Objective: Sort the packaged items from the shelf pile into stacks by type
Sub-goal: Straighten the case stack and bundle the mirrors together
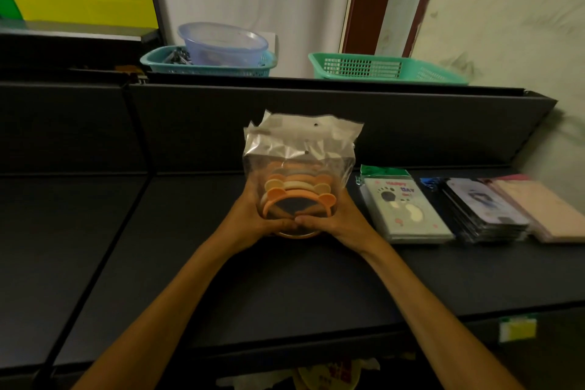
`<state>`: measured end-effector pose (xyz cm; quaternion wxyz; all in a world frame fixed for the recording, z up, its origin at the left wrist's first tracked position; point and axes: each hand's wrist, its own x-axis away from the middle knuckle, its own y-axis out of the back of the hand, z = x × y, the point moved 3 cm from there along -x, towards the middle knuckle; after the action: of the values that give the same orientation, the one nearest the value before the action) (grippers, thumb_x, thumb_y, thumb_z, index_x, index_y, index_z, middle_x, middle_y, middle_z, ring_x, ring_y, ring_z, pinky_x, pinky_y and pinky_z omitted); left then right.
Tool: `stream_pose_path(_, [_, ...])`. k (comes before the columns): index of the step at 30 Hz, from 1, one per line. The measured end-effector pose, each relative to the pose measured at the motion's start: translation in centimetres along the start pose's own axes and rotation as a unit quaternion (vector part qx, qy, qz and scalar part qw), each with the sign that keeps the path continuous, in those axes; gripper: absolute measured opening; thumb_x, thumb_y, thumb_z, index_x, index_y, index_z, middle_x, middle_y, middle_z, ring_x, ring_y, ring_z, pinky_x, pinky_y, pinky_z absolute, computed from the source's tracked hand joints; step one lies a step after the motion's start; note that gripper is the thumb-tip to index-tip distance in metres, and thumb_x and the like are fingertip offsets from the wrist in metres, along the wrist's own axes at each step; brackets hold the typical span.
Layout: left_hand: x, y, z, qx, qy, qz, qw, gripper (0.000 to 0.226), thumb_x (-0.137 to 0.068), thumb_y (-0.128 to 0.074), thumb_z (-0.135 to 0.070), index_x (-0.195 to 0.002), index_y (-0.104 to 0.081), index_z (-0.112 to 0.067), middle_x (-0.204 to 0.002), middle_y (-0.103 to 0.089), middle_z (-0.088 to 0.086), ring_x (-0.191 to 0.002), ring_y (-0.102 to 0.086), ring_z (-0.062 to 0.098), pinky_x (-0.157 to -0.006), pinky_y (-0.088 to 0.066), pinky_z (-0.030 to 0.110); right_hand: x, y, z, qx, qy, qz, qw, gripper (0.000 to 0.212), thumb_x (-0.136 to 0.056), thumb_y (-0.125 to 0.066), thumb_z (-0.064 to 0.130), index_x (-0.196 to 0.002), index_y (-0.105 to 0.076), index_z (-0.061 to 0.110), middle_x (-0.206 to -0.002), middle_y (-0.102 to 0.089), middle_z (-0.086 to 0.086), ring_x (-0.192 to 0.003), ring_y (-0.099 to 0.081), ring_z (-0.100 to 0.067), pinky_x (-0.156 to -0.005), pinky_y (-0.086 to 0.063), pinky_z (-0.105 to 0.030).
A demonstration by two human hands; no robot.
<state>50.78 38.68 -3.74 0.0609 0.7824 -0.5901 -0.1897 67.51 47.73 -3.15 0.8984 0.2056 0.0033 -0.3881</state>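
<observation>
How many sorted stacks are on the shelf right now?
3, in a row right of the hands: the card stack nearest, the dark stack in the middle, the pink stack farthest right. More may lie beyond the frame's edge.

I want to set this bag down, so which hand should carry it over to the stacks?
Probably the right hand: the stacks lie on its side of the shelf, so the left hand would cross over. Both grip the bag of headbands.

You're looking at orange, peach and cream headbands [297,196] inside a clear bag [300,149], over a dark grey shelf [285,288]. Right of it: a grey card pack [408,212] topped green, a pale pink stack [550,212], and teal baskets [380,68] behind.
</observation>
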Motion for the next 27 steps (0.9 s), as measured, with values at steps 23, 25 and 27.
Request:
stream_pose_path(23, [0.1, 0.6, -0.2, 0.092, 0.070, -0.010, 0.993, 0.069, -0.063, -0.083, -0.036, -0.123, -0.050, -0.042, -0.115, -0.063, -0.005, -0.098, -0.066, 0.010, -0.077, -0.058, 0.033, -0.3, 0.6, -0.1, -0.092, -0.072, 0.008, 0.993, 0.059, -0.073, -0.076, 0.031, -0.125, -0.048, 0.030, -0.099, -0.070, 0.005, -0.094, -0.068, -0.012, -0.068, -0.056, -0.028])
stream_pose_path(25, [0.1, 0.3, 0.0, 0.096, 0.115, -0.030, 0.988, 0.073, -0.055, -0.083, -0.052, -0.120, -0.050, -0.042, -0.117, -0.061, -0.006, -0.100, -0.064, 0.014, -0.079, -0.057, 0.038, -0.4, 1.0, 0.2, -0.083, -0.117, 0.019, 0.989, 0.049, -0.070, -0.074, 0.045, -0.114, -0.058, 0.032, -0.097, -0.072, 0.010, -0.092, -0.068, -0.011, -0.066, -0.055, -0.022])
stream_pose_path(27, [0.0, -0.1, 0.2, 0.078, 0.156, -0.046, 0.984, 0.083, -0.055, -0.079, -0.058, -0.126, -0.041, -0.036, -0.121, -0.056, -0.003, -0.101, -0.061, 0.016, -0.075, -0.057, 0.035, -0.5, 1.3, 0.4, -0.051, -0.166, 0.034, 0.984, 0.055, -0.068, -0.069, 0.056, -0.112, -0.063, 0.023, -0.098, -0.072, 0.002, -0.093, -0.068, -0.016, -0.073, -0.055, -0.025])
